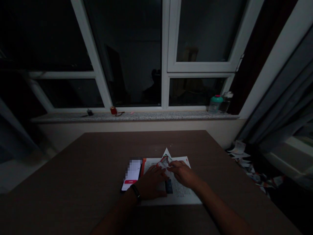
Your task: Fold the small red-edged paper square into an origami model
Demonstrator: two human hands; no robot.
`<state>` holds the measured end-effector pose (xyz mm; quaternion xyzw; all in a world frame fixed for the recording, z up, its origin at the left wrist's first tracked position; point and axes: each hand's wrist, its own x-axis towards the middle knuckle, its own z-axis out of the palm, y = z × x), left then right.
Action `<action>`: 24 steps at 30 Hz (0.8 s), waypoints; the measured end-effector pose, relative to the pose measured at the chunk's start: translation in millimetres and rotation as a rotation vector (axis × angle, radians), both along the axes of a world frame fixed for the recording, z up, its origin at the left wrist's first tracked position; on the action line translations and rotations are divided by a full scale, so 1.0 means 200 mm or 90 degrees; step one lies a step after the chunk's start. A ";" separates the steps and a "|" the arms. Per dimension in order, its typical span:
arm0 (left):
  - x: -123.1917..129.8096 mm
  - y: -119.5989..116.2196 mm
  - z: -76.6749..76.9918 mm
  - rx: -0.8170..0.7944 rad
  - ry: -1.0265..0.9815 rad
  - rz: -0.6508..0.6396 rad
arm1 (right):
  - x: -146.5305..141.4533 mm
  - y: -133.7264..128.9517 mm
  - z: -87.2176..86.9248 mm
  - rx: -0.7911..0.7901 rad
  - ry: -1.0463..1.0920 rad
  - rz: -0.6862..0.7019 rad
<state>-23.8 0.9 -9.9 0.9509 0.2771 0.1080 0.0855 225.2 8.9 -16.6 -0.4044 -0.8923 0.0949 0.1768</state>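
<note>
A small folded piece of paper (165, 160), white with red and green print, lies with its pointed tip facing away from me. Beneath it is a printed sheet or booklet (187, 194) with a red strip on its left edge. My left hand (153, 182), wearing a dark wristband, rests over the page; its fingers lie on the folded paper and the thumb is spread apart. From the right, my right hand (184, 173) has its bent fingers pinched at the paper's near right side. Fingers cover part of the folds, and the light is dim.
A lit phone (132, 174) lies left of the page on the brown table (97, 163). On the windowsill (151, 116) stand a teal-lidded bottle (215, 103), a clear bottle (225, 102) and a small red object (113, 110). Loose papers (251, 169) are piled beyond the table's right edge.
</note>
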 end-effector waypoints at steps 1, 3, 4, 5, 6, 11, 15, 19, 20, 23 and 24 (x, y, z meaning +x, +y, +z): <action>0.00 0.00 0.00 -0.001 0.001 0.001 | 0.00 0.00 0.00 0.001 0.002 -0.002; 0.00 0.00 0.01 -0.004 0.004 0.002 | 0.00 0.00 0.00 0.002 0.003 -0.005; -0.01 0.00 0.01 -0.006 0.003 0.000 | 0.00 0.00 0.00 0.001 0.003 -0.005; -0.01 0.00 0.01 -0.007 0.000 -0.004 | 0.00 0.00 -0.01 -0.001 0.003 -0.004; -0.01 0.00 0.01 -0.010 -0.004 -0.009 | 0.00 0.00 -0.01 -0.002 0.003 -0.003; -0.02 0.01 -0.01 -0.041 -0.015 -0.005 | -0.01 0.00 -0.01 -0.002 0.012 0.000; 0.00 0.00 0.01 -0.072 -0.005 0.028 | -0.01 0.00 0.00 -0.007 0.007 -0.007; 0.01 -0.01 0.02 -0.060 0.012 0.027 | -0.01 0.00 0.01 -0.004 0.010 -0.004; 0.01 -0.01 0.03 -0.053 0.013 0.024 | -0.01 -0.01 0.02 -0.001 0.011 -0.005; 0.01 -0.01 0.03 -0.033 0.011 0.017 | -0.02 -0.01 0.02 0.004 0.011 -0.012; 0.01 -0.01 0.04 -0.027 0.009 0.015 | -0.02 -0.01 0.01 0.005 0.010 -0.011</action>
